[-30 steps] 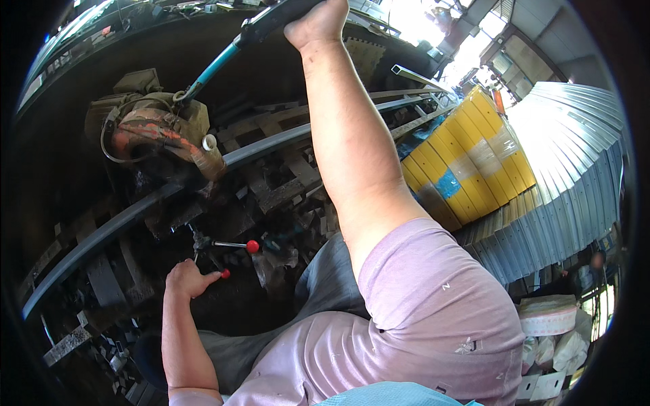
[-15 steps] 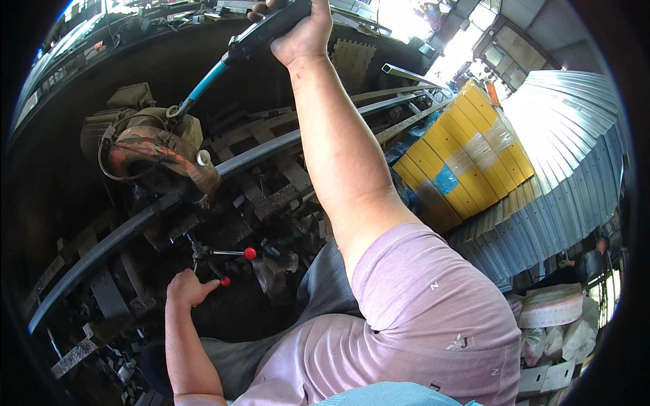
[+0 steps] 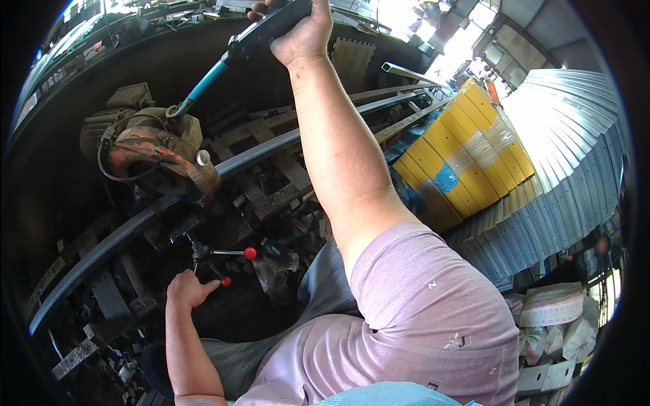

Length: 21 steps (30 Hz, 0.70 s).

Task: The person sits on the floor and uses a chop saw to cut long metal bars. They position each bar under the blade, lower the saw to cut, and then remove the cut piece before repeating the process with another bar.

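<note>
A: Nearest stuff first?
B: Mauve shirt (image 3: pixel 433 325) at five o'clock; pale-blue fabric (image 3: pixel 386 395) is shown at six. Dark trousers (image 3: pixel 325 281) are seen toward seven.
A: Left hand?
B: Left hand (image 3: pixel 188 289) at eight o'clock. Its thumb is laid against the lower red knob (image 3: pixel 226 281) of a spoked handle (image 3: pixel 198 252). Fingers are curled down, mostly hidden; whether a spoke is gripped can't be told.
A: Other knob?
B: Upper red knob (image 3: pixel 250 254), carried on a shiny spoke pointed to three o'clock from the hub, apart from the hand.
A: Right hand?
B: Right hand (image 3: pixel 303 42) at twelve, arm stretched up the view. It's wrapped around a black grip (image 3: pixel 271 30); the top end is cut off by the frame.
A: Lever?
B: Teal lever (image 3: pixel 203 86) is slanted from the grip toward eight, its lower end met by a worn orange machine (image 3: pixel 154 139), between nine and ten.
A: Beneath that?
B: A long grey metal bar (image 3: pixel 258 153) is stretched past from eight o'clock to one.
A: Farther off?
B: White bags (image 3: pixel 579 342) are piled at four. A yellow stack (image 3: pixel 467 155) is partly covered in clear wrap, between two and three; corrugated sheets (image 3: pixel 548 216) are stacked just beside it, at three.
</note>
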Motion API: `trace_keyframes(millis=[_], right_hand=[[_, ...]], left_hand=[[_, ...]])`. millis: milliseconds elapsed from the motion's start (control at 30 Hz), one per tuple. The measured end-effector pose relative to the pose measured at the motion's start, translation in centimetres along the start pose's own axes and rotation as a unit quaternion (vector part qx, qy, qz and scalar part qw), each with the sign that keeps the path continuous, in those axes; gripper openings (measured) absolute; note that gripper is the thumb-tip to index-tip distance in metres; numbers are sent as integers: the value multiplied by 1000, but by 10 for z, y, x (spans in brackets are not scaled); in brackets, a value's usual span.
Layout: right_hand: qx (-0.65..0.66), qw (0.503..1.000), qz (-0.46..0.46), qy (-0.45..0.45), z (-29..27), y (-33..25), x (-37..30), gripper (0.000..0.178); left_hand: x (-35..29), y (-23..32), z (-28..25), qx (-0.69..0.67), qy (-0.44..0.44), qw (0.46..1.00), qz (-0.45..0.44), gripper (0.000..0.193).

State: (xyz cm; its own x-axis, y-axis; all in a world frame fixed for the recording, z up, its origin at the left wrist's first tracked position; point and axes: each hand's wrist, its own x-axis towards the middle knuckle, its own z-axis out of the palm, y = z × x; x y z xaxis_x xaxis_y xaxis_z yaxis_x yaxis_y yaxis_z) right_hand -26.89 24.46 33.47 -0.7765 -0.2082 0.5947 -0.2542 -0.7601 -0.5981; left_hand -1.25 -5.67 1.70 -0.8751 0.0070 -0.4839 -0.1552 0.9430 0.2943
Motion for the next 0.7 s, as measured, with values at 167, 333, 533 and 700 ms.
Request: trace_keyframes(millis=[167,333,533,700], right_hand=[[14,1000,7,-6,-3,-2,-1,48],[14,1000,8,-17,-1,-1,-2,49],[-9,999,-31,-1,-14,2,7,51],[2,1000,-6,2,-6,0,0,50]], left_hand=[[0,1,-3,-8,-21,1000,-4,77],[-1,1,-4,-5,-22,1000,-8,76],[-3,4,-6,-1,-17,1000,-3,75],[-4,3,-5,2,-2,1000,-5,74]])
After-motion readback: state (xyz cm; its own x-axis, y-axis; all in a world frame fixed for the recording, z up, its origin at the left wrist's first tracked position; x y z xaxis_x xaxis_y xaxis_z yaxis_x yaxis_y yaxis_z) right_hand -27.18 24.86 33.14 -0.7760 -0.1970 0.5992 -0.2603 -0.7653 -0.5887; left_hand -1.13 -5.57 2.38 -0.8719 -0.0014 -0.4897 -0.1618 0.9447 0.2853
